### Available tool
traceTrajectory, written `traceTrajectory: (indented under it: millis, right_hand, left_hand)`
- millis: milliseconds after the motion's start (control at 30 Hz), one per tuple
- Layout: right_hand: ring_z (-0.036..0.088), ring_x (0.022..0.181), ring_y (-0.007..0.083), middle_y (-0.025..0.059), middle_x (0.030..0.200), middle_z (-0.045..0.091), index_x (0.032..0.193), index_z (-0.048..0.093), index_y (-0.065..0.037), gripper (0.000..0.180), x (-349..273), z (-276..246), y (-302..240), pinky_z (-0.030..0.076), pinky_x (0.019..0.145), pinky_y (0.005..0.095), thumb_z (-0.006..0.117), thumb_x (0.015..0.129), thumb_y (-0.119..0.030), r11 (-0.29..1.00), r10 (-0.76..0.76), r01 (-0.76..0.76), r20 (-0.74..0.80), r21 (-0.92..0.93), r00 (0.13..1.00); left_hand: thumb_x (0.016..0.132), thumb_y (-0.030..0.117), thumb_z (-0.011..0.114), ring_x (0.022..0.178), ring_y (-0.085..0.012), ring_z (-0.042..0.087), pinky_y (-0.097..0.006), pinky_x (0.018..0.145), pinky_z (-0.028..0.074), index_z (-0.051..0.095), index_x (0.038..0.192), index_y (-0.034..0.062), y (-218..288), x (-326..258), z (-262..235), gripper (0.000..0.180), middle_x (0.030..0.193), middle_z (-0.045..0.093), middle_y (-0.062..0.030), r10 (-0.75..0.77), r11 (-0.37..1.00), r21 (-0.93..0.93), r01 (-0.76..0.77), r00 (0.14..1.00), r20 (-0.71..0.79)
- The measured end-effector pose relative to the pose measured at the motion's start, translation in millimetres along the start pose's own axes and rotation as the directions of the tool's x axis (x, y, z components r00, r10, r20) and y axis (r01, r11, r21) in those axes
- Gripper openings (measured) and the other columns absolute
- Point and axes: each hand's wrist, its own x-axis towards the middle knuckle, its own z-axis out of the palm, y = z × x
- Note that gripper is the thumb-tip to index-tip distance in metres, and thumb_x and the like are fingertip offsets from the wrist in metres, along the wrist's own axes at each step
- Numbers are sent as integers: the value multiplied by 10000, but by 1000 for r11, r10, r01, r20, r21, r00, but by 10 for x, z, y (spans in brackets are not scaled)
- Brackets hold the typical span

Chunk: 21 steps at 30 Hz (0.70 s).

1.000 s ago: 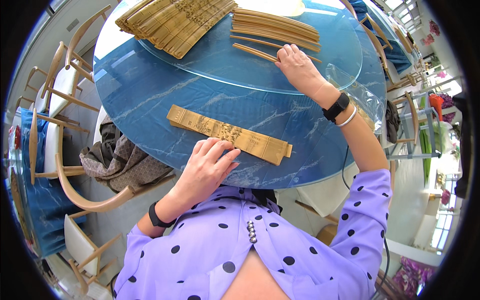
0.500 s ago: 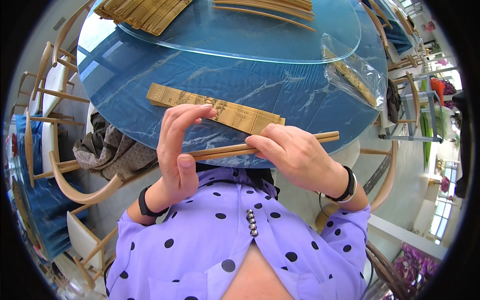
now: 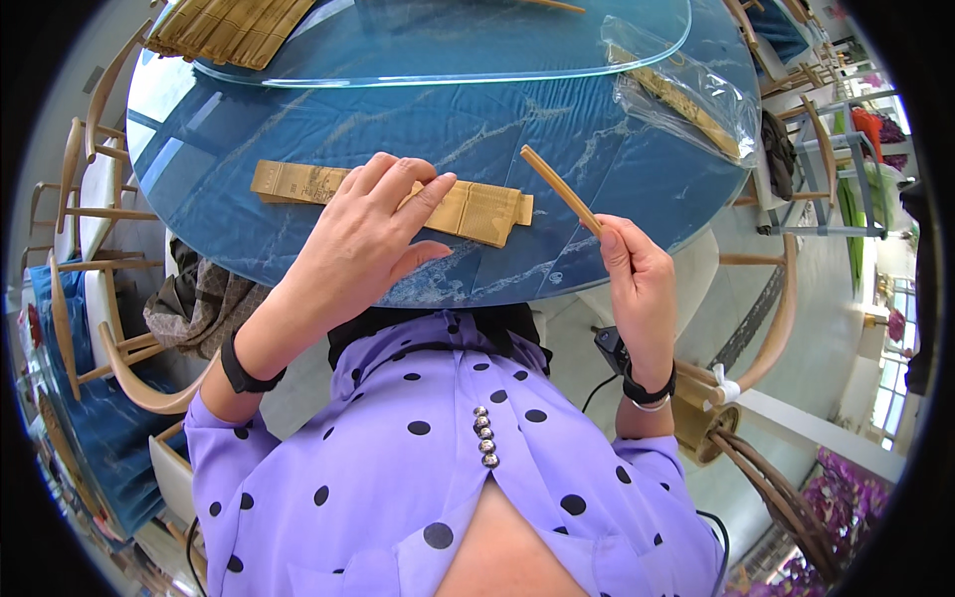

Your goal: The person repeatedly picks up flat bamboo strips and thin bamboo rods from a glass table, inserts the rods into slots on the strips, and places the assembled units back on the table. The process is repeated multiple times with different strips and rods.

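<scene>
A pair of light wooden chopsticks [image 3: 562, 189] is gripped at its lower end by my right hand [image 3: 640, 289], slanting up and to the left above the table edge. Flat on the blue table lies a gold-brown paper chopstick sleeve [image 3: 482, 211] with dark print; a narrow tab sticks out at its right end. My left hand [image 3: 363, 234] is over the middle of this sleeve, fingers stretched and thumb apart. Its fingertips are at the paper, but whether they press on it I cannot tell. The hand hides part of the sleeve.
A glass turntable [image 3: 438, 80] covers the far part of the table [image 3: 398, 124]. On it rest a stack of gold-brown sleeves [image 3: 224, 30] and a chopstick [image 3: 557, 6]. A clear plastic bag [image 3: 642, 90] with a sleeve [image 3: 686, 109] lies far right. A patterned cloth [image 3: 199, 308] hangs on a chair at left.
The chopsticks, held level across both hands before, are now in my right hand alone, moved right and tilted up. My left hand has left them and reached over the sleeve.
</scene>
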Motion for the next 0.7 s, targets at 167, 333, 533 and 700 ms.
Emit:
traceTrajectory:
  millis: [167, 333, 533, 700]
  right_hand:
    - [328, 651, 26, -79, 770, 466, 1164, 647, 3, 290, 69, 77, -2, 282, 562, 218, 589, 1054, -260, 868, 74, -234, 351, 438, 933]
    - [418, 680, 10, -59, 822, 564, 1180, 627, 6, 282, 226, 145, -50, 346, 587, 203, 647, 1017, -224, 921, 103, -244, 414, 303, 905]
    - [453, 674, 20, -32, 822, 610, 1166, 672, 22, 290, 405, 222, -34, 375, 586, 218, 682, 990, -209, 924, 62, -211, 420, 319, 905]
    - [465, 655, 27, -23, 792, 650, 1053, 734, 26, 233, 457, 254, -124, 379, 585, 217, 712, 968, -189, 872, 31, -271, 507, 407, 861]
  left_hand:
    - [779, 213, 796, 1087, -254, 522, -390, 945, 464, 621, 1127, 36, -192, 76, 166, 428, 1115, 550, -69, 134, 984, 113, -141, 989, 68]
    - [750, 188, 802, 1036, -235, 547, -364, 907, 461, 627, 1078, 59, -235, 121, 87, 394, 1058, 577, -53, 170, 974, 137, -181, 981, 92]
    - [725, 174, 814, 1031, -245, 585, -385, 881, 474, 648, 1147, 38, -174, 92, -53, 473, 1068, 609, -56, 163, 980, 122, -159, 986, -26]
    - [726, 194, 819, 1140, -276, 559, -428, 986, 454, 633, 1242, 52, -82, -19, -110, 567, 1188, 598, -64, 107, 987, 124, -105, 994, -15]
